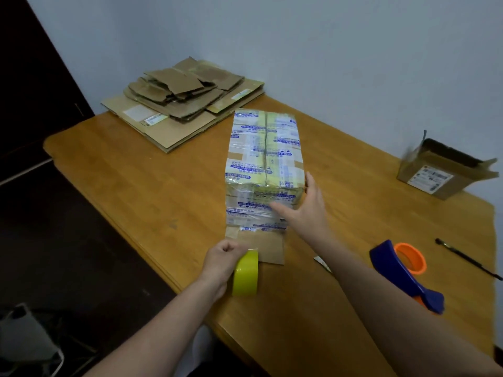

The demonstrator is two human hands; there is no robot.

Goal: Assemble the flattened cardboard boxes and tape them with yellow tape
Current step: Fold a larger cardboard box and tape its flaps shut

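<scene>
From the head view we are looking down at the bench, where the long box is lying in the middle, its top and near end covered in printed and yellowish tape. Our left hand is gripping the yellow tape roll at the near edge of the bench, fingers curled round it. It is sitting just beside the box's brown flap, which is lying flat on the wood. Our right hand is open, fingers straight and spread, pressing against the near end of the box.

We are judging that we are taping this near end. To do it well, we are wanting the right hand bracing the box so it is not sliding. The flap should be folding up square, and the tape should be pulling taut and centred over the seam before flat fingers are smoothing it down.

The long box is closed on top, so we are not seeing inside it. At the far right a small open box is standing with its flaps up; its inside is looking dark and we cannot tell what it is holding. A stack of flattened boxes is waiting in the far corner, and a tape dispenser and a thin pen are lying near our right forearm
</scene>
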